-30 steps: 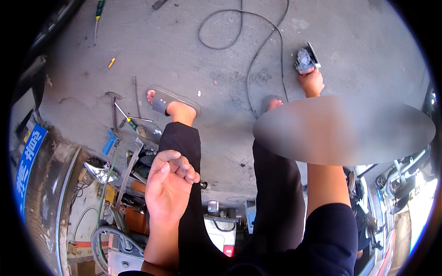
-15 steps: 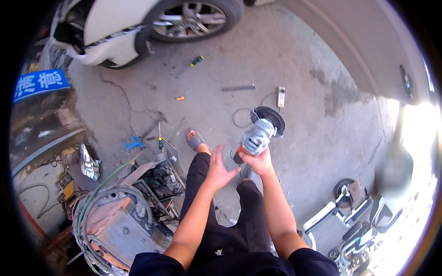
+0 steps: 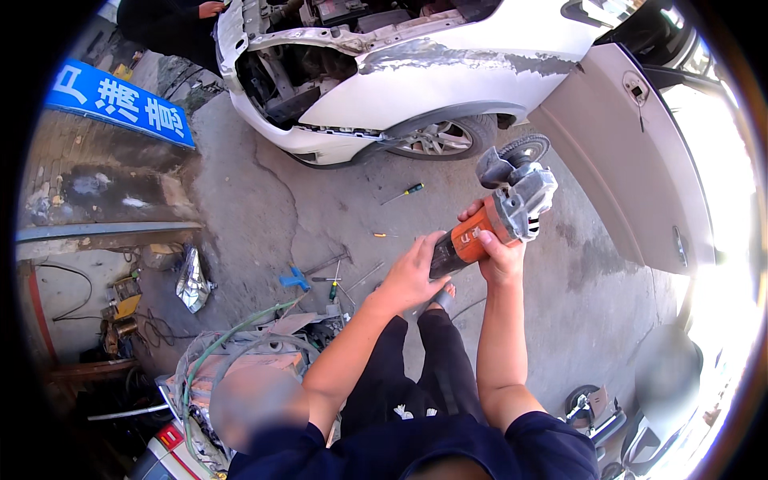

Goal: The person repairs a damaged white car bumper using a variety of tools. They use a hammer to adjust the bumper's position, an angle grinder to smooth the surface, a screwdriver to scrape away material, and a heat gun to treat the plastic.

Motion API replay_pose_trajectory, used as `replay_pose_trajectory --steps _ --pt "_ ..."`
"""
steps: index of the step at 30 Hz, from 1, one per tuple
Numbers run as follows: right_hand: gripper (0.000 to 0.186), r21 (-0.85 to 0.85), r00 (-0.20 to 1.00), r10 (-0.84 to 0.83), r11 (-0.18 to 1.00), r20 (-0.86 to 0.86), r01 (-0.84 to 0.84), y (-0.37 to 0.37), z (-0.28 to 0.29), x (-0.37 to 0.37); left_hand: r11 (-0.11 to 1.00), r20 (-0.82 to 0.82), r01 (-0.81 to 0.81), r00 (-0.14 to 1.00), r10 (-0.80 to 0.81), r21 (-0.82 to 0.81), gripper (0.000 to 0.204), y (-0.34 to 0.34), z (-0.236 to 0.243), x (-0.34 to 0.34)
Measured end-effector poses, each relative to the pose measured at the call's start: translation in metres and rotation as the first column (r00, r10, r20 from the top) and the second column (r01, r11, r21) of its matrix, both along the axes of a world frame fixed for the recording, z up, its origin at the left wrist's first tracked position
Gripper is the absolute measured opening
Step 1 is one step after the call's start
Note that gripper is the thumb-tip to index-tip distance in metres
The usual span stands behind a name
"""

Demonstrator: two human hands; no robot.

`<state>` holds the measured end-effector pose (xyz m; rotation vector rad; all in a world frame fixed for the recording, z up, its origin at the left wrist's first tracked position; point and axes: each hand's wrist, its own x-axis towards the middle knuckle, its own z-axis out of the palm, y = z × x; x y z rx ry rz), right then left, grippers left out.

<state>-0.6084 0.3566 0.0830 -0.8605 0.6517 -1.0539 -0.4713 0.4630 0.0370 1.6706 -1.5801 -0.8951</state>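
An orange, black and grey angle grinder point(image 3: 467, 238) is held out ahead of me, tilted with its dark disc point(image 3: 528, 150) toward the upper right, near the white car's front wheel in the picture. My left hand point(image 3: 412, 274) wraps round the black rear end of the tool. My right hand point(image 3: 500, 256) grips the orange body just behind the metal head, its thumb on top and some fingers showing on the far side. Behind the grinder, the white car point(image 3: 332, 108) has an opened front corner and a patchy grey strip along its fender.
An open car door point(image 3: 624, 176) stands at the right. Screwdrivers point(image 3: 408, 191) and other tools lie on the concrete floor point(image 3: 240, 208). A hose-draped machine point(image 3: 240, 348) is at lower left, beside a blue sign point(image 3: 120, 100). Another person's dark sleeve point(image 3: 160, 28) shows at top left.
The grinder has come up from near the floor in my right hand. My left hand has moved from empty onto its rear end. The view has tilted up, bringing the car's front into sight.
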Motion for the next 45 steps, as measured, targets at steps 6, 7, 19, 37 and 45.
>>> replay_pose_trajectory --steps 6,7,19,37,45 --pt "0.053 0.017 0.973 0.221 0.975 0.068 -0.223 -0.057 -0.026 0.016 0.924 -0.276 0.269 0.942 -0.193 0.271 0.088 -0.037 -0.007 0.038" --pt "0.052 0.003 0.967 0.250 0.968 0.047 -0.251 -0.067 -0.029 0.024 0.924 -0.339 0.268 0.925 -0.168 0.273 0.087 -0.046 -0.023 0.043" --pt "0.031 0.061 0.820 0.382 0.917 -0.425 -0.395 -0.154 -0.093 0.129 0.920 -0.302 0.139 0.953 -0.024 0.366 0.089 -0.127 -0.120 0.091" --pt "0.044 0.112 0.645 0.442 0.867 -0.624 -0.486 -0.200 -0.097 0.204 0.803 -0.450 -0.584 0.690 0.567 0.116 0.084 -0.187 -0.113 0.091" --pt "0.042 0.116 0.661 0.487 0.845 -0.571 -0.523 -0.206 -0.100 0.210 0.767 -0.430 -0.613 0.649 0.627 0.193 0.085 -0.192 -0.107 0.094"
